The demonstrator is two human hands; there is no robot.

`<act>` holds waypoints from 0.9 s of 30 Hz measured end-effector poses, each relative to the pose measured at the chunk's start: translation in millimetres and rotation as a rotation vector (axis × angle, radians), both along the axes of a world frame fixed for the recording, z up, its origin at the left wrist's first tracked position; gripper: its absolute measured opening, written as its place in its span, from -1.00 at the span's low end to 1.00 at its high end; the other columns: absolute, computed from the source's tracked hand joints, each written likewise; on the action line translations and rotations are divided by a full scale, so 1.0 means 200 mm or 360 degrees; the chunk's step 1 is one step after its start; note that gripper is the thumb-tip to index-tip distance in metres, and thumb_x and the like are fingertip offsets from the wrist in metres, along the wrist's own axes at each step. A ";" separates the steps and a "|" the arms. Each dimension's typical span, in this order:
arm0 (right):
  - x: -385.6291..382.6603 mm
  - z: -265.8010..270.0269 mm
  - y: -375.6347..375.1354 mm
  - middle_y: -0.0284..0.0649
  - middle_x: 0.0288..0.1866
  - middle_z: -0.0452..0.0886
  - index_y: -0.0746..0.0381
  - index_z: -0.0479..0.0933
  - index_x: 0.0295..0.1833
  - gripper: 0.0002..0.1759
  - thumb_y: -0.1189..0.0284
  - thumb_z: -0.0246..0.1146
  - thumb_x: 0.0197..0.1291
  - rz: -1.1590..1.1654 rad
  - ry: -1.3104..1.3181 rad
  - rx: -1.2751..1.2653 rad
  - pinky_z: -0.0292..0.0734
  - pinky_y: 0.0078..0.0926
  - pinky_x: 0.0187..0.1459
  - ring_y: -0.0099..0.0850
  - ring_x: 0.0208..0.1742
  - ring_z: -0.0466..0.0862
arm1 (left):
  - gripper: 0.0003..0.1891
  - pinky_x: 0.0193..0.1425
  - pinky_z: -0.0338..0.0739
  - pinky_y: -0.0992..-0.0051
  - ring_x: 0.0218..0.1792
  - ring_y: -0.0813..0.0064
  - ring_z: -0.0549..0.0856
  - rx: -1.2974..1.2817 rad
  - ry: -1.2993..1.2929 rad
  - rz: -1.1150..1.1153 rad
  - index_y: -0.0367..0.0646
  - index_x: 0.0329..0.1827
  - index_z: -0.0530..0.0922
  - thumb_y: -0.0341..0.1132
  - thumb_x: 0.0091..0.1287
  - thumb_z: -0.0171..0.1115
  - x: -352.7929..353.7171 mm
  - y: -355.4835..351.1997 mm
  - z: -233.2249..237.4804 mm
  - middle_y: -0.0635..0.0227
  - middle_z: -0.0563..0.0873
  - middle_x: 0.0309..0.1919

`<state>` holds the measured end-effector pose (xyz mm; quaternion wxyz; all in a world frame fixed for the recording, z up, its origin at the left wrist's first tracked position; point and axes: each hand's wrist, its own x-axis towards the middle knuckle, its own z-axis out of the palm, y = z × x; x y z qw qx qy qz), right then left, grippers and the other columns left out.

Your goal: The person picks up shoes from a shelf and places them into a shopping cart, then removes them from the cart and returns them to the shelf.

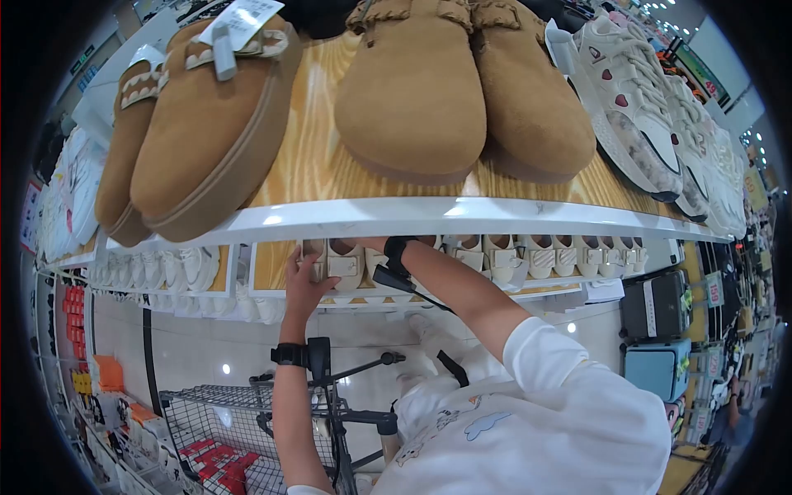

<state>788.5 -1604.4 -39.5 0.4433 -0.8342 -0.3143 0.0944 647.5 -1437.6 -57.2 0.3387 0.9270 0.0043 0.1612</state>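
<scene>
My left hand point(305, 279) is at the lower shelf, its fingers and thumb curved around the toe of a cream flat shoe point(312, 250). Directly beside it stands another cream shoe point(344, 266) with a square ornament on its front. My right hand point(369, 242) reaches in under the upper shelf, close behind that second shoe. The upper shelf's white edge hides most of this hand, so its fingers do not show. To the right runs a row of similar pale flat shoes point(500, 262).
On the upper shelf point(313, 107) stand brown suede clogs point(410, 99), tagged clogs point(216, 132) and white sneakers point(631, 99). A wire shopping cart point(223, 404) with red packages is at my left. Suitcases point(656, 309) stand at the right.
</scene>
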 end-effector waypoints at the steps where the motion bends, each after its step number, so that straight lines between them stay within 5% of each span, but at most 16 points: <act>1: 0.04 -0.08 0.00 -0.04 -0.16 0.62 0.21 0.53 -0.05 -0.72 0.32 0.13 0.18 0.0199 0.0105 -0.0041 0.46 -0.27 -0.05 -0.09 -0.12 0.59 | -0.32 0.23 0.38 0.15 0.23 -0.08 0.38 0.0051 -0.0022 0.0031 -0.04 0.06 0.53 -0.24 -0.23 0.61 0.00 -0.01 0.00 -0.07 0.34 0.23; 3: 0.03 -0.19 -0.04 -0.08 -0.08 0.61 0.21 0.52 -0.01 -0.66 0.26 0.17 0.17 0.0153 0.0234 0.0281 0.42 -0.28 0.01 -0.11 -0.07 0.56 | -0.34 0.22 0.39 0.18 0.20 -0.04 0.41 0.0003 -0.0037 0.0014 -0.04 0.06 0.54 -0.26 -0.22 0.60 0.01 -0.02 0.02 -0.04 0.35 0.21; 16: -0.10 0.00 -0.26 -0.10 0.00 0.56 0.18 0.53 -0.01 -0.66 0.24 0.20 0.15 0.0007 0.0336 0.0341 0.36 -0.22 0.09 -0.13 0.02 0.51 | -0.38 0.15 0.38 0.18 0.08 0.00 0.43 -0.0076 0.0166 -0.0048 -0.24 0.04 0.54 -0.30 -0.15 0.55 0.06 -0.14 0.00 0.05 0.48 0.07; 22: -0.30 0.15 -0.45 -0.11 0.03 0.54 0.17 0.53 -0.01 -0.66 0.24 0.22 0.14 -0.0096 0.0266 0.0294 0.34 -0.19 0.12 -0.14 0.06 0.49 | -0.31 0.25 0.37 0.21 0.23 0.00 0.37 0.0051 0.0231 -0.0115 -0.11 0.16 0.45 -0.38 -0.13 0.54 0.05 -0.14 0.05 0.03 0.27 0.26; 24: -0.43 0.18 -0.55 -0.10 0.09 0.45 0.12 0.55 -0.04 -0.66 0.26 0.28 0.05 0.0024 -0.0509 -0.0108 0.23 -0.05 0.22 -0.15 0.18 0.39 | -0.27 0.26 0.36 0.20 0.24 -0.01 0.36 0.0157 0.0201 -0.0059 -0.07 0.18 0.45 -0.36 -0.16 0.55 0.04 -0.15 0.06 0.04 0.27 0.26; 27: -0.52 0.18 -0.86 -0.08 0.03 0.43 0.10 0.56 -0.08 -0.65 0.32 0.33 -0.06 -0.0451 -0.0897 -0.0126 0.27 0.00 0.13 -0.15 0.19 0.38 | -0.19 0.28 0.31 0.14 0.25 -0.02 0.33 0.0474 0.0069 -0.0010 -0.01 0.23 0.43 -0.31 -0.21 0.57 0.02 -0.21 0.16 0.05 0.27 0.26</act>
